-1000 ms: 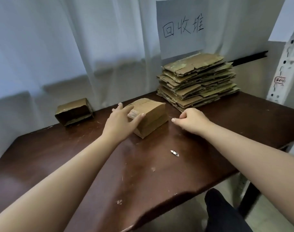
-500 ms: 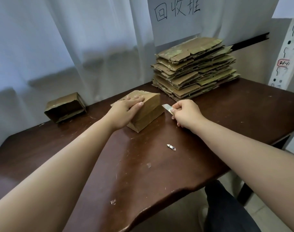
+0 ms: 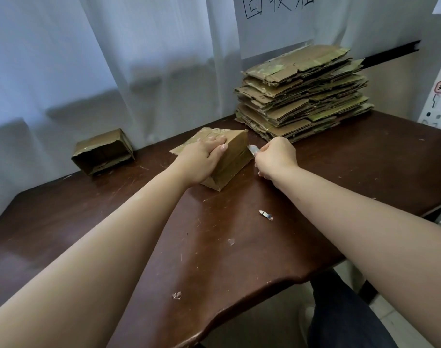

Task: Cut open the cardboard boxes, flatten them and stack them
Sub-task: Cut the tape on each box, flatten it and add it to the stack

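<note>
Left hand (image 3: 202, 159) presses box (image 3: 233, 156) flat; right hand (image 3: 274, 156) pinches blade (image 3: 252, 148) at box's 3 o'clock edge. Best: shallow cut w/ fingers clear.

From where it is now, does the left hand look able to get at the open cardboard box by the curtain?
Probably yes: bare brown table separates the left hand from the open cardboard box, but it first must release the sealed cardboard box.

Bare forearms, no sleeves; dark trousers (image 3: 340, 315) on the legs below
</note>
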A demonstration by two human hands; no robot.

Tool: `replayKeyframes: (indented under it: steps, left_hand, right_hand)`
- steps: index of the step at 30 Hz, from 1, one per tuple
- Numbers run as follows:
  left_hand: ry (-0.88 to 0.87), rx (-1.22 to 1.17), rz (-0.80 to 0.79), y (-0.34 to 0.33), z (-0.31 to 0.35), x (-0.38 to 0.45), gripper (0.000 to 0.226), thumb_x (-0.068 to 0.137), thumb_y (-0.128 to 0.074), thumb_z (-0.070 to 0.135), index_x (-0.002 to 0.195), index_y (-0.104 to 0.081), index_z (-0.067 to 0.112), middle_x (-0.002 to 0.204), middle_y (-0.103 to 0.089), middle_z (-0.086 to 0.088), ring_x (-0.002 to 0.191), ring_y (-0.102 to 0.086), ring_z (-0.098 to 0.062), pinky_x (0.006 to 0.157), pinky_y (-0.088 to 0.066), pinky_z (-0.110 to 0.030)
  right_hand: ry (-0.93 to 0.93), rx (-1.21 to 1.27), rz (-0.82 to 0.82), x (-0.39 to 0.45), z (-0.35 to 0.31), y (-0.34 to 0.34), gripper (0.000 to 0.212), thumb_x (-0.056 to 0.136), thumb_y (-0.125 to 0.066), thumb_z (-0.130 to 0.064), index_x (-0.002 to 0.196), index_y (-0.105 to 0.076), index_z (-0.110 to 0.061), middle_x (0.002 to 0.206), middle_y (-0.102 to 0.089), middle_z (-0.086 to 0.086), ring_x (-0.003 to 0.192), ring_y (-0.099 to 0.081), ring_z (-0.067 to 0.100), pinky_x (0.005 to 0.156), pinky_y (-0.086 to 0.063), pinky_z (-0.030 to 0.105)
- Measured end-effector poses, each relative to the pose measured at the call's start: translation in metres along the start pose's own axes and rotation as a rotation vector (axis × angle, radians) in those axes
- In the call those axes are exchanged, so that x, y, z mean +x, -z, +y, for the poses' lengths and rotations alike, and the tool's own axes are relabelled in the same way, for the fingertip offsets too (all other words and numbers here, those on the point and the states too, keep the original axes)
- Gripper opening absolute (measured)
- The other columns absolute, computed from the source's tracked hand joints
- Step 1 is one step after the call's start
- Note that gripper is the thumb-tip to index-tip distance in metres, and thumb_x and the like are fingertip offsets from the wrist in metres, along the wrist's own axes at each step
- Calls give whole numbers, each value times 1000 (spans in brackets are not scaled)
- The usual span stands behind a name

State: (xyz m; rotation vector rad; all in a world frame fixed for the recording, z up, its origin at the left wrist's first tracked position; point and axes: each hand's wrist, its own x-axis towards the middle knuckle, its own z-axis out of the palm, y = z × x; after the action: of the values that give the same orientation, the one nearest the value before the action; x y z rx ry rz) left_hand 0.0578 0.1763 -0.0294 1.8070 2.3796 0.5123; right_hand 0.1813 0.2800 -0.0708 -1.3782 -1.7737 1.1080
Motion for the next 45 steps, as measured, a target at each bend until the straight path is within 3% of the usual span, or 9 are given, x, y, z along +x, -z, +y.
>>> replayKeyframes:
  steps: [3,5,9,18,23,31,35,42,45]
  left_hand:
    - [30,11,-10,1,4,1,45,106,-30,33,149,-34,23,156,-30,4,146,-19,-14,110,-10,-18]
    - [48,32,-14,1,3,2,45,105,-28,37,149,-33,28,156,-30,4,146,-20,-16,112,-14,-23]
    - [121,96,-15,-1,-1,1,44,102,-21,52,145,-32,46,155,-31,12,145,-19,-28,114,-16,-37]
    - [121,63,21,-10,-8,7,43,101,-19,53,142,-31,52,152,-33,20,140,-23,-32,115,-15,-46]
    - [141,48,37,-12,-8,7,44,102,-17,51,143,-31,51,152,-34,16,139,-24,-35,115,-17,-48]
    - [160,74,42,-12,-7,6,46,101,-16,53,145,-30,49,153,-35,14,139,-24,-36,115,-18,-47]
    - [165,87,31,-12,-7,7,47,101,-16,54,146,-29,48,153,-34,13,141,-22,-36,115,-18,-48]
    - [118,109,17,-14,-13,11,48,100,-16,57,145,-31,47,155,-30,16,144,-18,-34,117,-14,-49]
    - [37,106,9,-14,-23,15,50,99,-17,58,145,-33,45,154,-32,13,147,-19,-23,118,-12,-47]
  right_hand:
    - [-57,-16,-7,-1,-11,1,25,94,-58,-24,93,-65,0,65,-64,9,43,-57,16,43,-49,25]
    - [-93,10,-16,0,-16,1,23,94,-60,-21,94,-63,1,70,-64,11,42,-55,15,36,-39,21]
    - [-130,46,-8,3,-21,-2,22,93,-61,-19,93,-62,3,65,-61,11,43,-56,17,36,-39,23]
    - [-34,32,-37,6,-13,-3,18,91,-64,-22,94,-67,-5,79,-71,14,44,-58,17,41,-43,24]
    - [48,44,-136,-8,-8,-8,17,91,-61,-16,83,-69,-4,75,-71,17,42,-55,17,44,-45,25]
    - [-52,195,-281,-33,-11,-2,19,94,-58,-10,76,-61,-4,72,-64,14,43,-47,13,42,-40,22]
    - [-69,218,-395,-45,-19,7,19,98,-50,-8,80,-54,-3,66,-53,9,32,-40,6,30,-30,12]
    - [13,232,-429,-54,-5,17,10,94,-57,-6,88,-58,1,71,-61,15,30,-41,3,31,-30,15]
    - [73,171,-489,-51,-1,27,10,93,-60,-7,95,-62,2,72,-64,14,32,-42,5,31,-31,16]
